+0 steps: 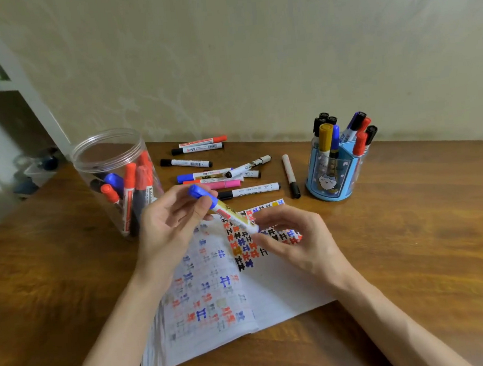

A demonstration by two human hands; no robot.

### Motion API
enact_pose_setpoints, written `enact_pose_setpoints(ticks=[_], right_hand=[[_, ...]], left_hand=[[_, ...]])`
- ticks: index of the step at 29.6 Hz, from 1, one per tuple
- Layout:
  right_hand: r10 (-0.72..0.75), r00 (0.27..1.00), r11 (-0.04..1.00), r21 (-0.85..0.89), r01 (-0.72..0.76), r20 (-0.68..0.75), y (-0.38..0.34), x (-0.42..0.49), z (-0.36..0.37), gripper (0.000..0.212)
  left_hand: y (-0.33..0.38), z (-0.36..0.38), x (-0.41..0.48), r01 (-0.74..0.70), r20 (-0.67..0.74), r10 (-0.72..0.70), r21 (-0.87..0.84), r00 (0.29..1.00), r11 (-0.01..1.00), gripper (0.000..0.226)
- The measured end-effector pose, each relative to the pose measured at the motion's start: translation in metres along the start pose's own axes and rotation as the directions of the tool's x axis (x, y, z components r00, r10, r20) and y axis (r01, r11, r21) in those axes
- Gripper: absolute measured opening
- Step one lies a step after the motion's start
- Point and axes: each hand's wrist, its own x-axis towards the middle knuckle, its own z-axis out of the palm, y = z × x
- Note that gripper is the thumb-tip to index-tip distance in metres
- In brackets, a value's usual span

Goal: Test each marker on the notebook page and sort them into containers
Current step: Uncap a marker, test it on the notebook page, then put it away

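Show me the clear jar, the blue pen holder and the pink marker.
clear jar (91, 167), head view, upper front wall
blue pen holder (327, 180), head view, front panel
pink marker (225, 183), head view, middle of barrel

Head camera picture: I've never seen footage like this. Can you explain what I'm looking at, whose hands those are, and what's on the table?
There is no machine here. A person wears one wide-angle camera on their head, looking forward and down, so the two bare arms reaching in from the bottom are their own. The left hand grips the blue-cap end of a marker, and the right hand pinches its other end, above an open notebook covered in coloured test marks. The notebook lies on a wooden table. Behind it lie loose markers. On the left stands a clear jar holding red, blue and dark markers. On the right, a blue pen holder holds more.
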Motion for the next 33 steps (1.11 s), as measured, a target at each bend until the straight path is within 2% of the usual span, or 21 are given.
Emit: enact_pose_setpoints(ticks=[3, 6, 10, 14, 18, 27, 33], right_hand=[[-0.035, 0.999, 0.992, -0.121, 0.036, 0.011, 0.001, -0.002, -0.001, 0.038], [-0.034, 0.999, 0.986, -0.161, 0.038, 0.025, 0.002, -0.003, -0.005, 0.041], [0.001, 1.000, 0.993, -0.121, 0.003, 0.029, -0.001, -0.010, -0.010, 0.040], [0.015, 1.000, 0.993, -0.117, -0.015, 0.003, 0.005, -0.018, -0.015, 0.037], [-0.013, 1.000, 0.997, -0.077, 0.013, 0.001, -0.001, -0.011, -0.008, 0.037], [-0.027, 0.999, 0.998, -0.058, 0.028, 0.020, -0.008, 0.003, 0.003, 0.040], [-0.015, 1.000, 0.999, -0.050, 0.016, 0.014, -0.008, 0.003, 0.003, 0.039]], left_hand=[[0.015, -0.002, 0.010, -0.095, -0.071, 0.097, 0.028, 0.993, 0.995, 0.030], [0.040, -0.009, 0.025, -0.227, -0.125, 0.233, 0.058, 0.964, 0.972, 0.036], [0.079, -0.027, 0.046, -0.429, -0.218, 0.447, 0.129, 0.867, 0.894, 0.031], [0.102, -0.049, 0.067, -0.515, -0.278, 0.550, 0.191, 0.788, 0.835, 0.028], [0.102, -0.078, 0.082, -0.471, -0.278, 0.561, 0.329, 0.780, 0.818, 0.026], [0.062, -0.095, 0.076, -0.219, -0.237, 0.380, 0.509, 0.894, 0.833, 0.033], [0.052, -0.097, 0.077, -0.166, -0.222, 0.341, 0.562, 0.913, 0.810, 0.038]])
